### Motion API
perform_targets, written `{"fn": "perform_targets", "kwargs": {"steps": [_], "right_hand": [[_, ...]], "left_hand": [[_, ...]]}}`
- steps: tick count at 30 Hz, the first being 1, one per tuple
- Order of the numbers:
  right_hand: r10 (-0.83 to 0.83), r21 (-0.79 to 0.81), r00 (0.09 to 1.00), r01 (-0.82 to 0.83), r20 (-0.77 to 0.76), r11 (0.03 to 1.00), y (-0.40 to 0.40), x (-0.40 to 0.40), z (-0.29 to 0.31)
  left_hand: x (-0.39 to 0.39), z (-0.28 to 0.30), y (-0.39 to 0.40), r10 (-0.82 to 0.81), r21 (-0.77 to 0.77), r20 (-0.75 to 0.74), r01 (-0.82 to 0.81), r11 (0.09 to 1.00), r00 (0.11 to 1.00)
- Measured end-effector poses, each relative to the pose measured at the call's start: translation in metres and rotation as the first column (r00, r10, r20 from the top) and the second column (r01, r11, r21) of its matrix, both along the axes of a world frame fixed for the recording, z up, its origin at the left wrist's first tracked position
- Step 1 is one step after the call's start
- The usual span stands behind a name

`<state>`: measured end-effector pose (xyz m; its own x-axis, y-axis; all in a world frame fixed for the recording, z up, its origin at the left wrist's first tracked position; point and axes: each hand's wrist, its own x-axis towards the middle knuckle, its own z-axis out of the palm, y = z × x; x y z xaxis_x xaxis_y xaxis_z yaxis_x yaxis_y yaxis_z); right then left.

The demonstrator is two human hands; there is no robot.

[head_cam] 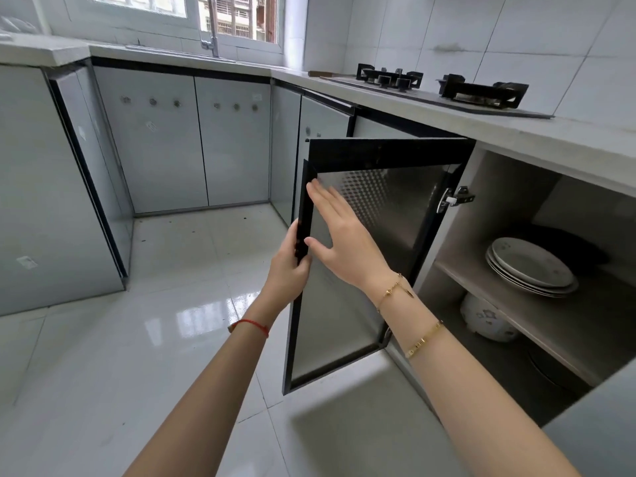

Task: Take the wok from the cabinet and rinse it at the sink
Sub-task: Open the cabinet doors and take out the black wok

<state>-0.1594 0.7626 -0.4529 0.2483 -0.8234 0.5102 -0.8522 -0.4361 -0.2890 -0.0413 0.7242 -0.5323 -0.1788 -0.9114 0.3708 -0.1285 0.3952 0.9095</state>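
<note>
A black-framed cabinet door [378, 187] under the stove counter stands swung open. My left hand [289, 266] grips its free edge. My right hand [339, 241] lies flat with straight fingers against the door's inner panel. Inside the cabinet, a dark wok [568, 247] sits at the back of the upper shelf, mostly hidden behind a stack of white plates [530, 266]. The faucet [211, 39] stands at the window on the far counter; the sink basin itself is out of sight from this angle.
A white rice cooker [487, 320] sits on the lower shelf. A two-burner gas stove [447, 89] is on the counter above the cabinet. Closed grey cabinets [192, 142] line the far wall and left side. Glossy white floor tiles [137, 321] lie between.
</note>
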Motion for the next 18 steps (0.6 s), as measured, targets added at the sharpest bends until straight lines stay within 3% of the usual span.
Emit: {"fn": "perform_targets", "kwargs": {"steps": [11, 18], "right_hand": [[-0.041, 0.086, 0.998, 0.037, 0.044, 0.996, -0.026, 0.017, 0.008], [-0.052, 0.057, 0.998, 0.05, 0.041, 0.997, -0.013, 0.012, 0.012]], "left_hand": [[0.017, -0.004, -0.01, -0.039, 0.018, 0.127, 0.037, 0.999, 0.991], [0.011, -0.003, 0.005, 0.029, -0.019, 0.176, -0.026, 0.999, 0.984]]}}
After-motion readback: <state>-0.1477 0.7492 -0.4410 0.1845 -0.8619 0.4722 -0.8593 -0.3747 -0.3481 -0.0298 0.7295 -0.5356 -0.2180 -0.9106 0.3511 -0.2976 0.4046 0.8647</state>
